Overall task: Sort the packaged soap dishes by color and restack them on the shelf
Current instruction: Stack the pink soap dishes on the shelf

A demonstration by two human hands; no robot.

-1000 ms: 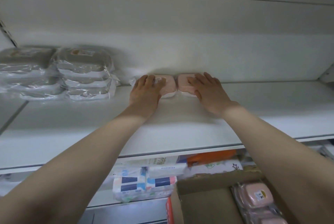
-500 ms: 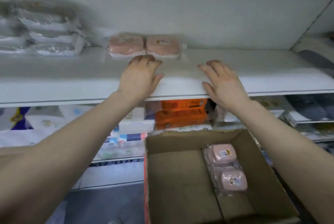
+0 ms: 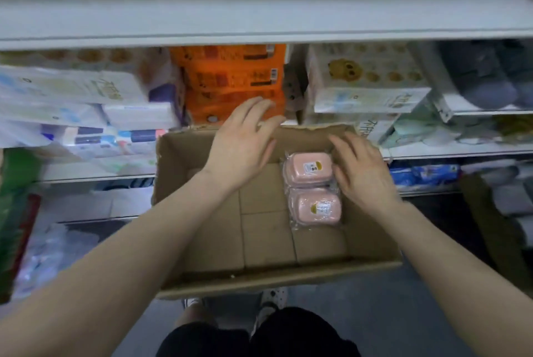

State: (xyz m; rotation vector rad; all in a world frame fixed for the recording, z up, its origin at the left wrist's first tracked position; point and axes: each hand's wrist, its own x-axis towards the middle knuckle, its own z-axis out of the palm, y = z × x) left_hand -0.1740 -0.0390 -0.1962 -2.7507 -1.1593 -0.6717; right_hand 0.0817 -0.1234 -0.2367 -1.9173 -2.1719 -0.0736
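Both hands hover over the cardboard box, fingers loose, holding nothing; left hand hangs mid-box. Right hand sits just beside two pink soap dishes (plastic-wrapped).

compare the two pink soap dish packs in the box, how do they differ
The far soap dish pack lies toward the cardboard box's back wall, beside the right hand; the near soap dish pack lies mid-box, clear of that hand. The far pack's label faces away; the near pack's is turned round. Both are pink, plastic-wrapped, lying flat and touching.
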